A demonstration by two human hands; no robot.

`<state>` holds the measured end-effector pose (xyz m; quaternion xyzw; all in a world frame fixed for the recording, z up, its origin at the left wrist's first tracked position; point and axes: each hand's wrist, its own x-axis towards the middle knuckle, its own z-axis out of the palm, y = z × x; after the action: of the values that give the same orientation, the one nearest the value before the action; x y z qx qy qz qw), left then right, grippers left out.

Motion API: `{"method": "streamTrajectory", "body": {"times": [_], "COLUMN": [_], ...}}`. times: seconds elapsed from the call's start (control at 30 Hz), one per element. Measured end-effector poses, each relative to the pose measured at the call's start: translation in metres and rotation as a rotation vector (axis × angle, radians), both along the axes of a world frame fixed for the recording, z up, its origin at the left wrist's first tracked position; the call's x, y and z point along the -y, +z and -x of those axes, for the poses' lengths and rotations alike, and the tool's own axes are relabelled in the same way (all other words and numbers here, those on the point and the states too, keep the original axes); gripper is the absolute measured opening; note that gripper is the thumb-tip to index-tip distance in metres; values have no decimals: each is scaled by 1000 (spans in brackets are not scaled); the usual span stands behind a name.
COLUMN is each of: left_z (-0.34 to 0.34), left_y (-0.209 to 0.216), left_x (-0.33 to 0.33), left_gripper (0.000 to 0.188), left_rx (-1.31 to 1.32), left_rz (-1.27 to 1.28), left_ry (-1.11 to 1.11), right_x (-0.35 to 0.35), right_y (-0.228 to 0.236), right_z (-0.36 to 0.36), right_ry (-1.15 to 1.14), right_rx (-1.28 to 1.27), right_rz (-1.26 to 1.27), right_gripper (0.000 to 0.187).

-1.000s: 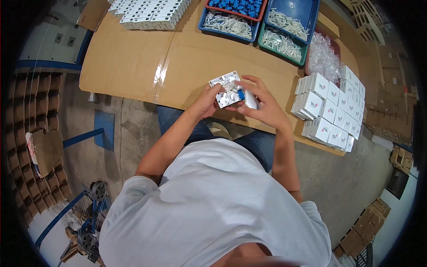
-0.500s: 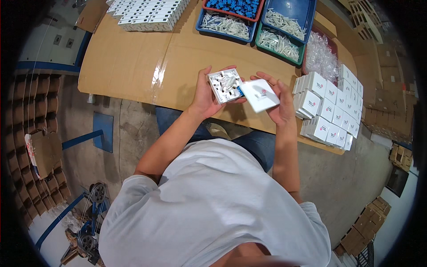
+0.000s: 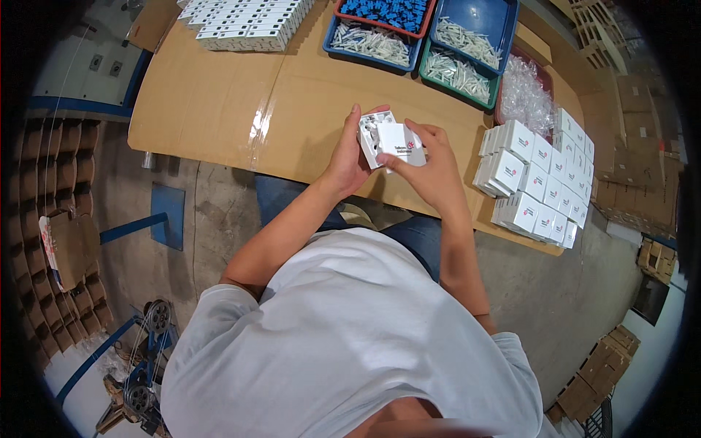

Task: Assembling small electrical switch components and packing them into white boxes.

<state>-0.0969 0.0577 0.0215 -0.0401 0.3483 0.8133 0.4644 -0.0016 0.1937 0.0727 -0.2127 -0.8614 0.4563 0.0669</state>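
Positional relation: the white cover (image 3: 402, 141) lies over the right-hand part of the white base (image 3: 368, 130), offset to the right, leaving a strip of the open interior exposed on the left. The cover is near square, with no distinct long axis. Whether its edges touch the base cannot be determined. Both parts are held above the surface (image 3: 212, 109), close to its near edge.

Left hand (image 3: 347, 162): closed around the base from the left, thumb along the left side, a fingertip showing past the far edge. Right hand (image 3: 438, 175): gripping the cover from the right, thumb at the near edge, fingers at the far right corner. The right hand is the nearer to the stacked white covers (image 3: 539, 182)
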Motion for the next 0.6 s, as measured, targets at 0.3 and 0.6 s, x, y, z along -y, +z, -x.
{"method": "streamTrajectory", "body": {"times": [0.3,0.6], "left_z": [-5,-8], "left_y": [3,3], "left_x": [0,0], "left_gripper": [85,79], "left_rx": [23,-1], "left_rz": [-30,-101], "left_ry": [44,45], "right_x": [6,37], "right_y": [1,-13], "right_z": [1,2], "right_ry": [38,66], "right_rx": [-165,-294], "right_rz": [-19,-209], "right_gripper": [72,65]}}
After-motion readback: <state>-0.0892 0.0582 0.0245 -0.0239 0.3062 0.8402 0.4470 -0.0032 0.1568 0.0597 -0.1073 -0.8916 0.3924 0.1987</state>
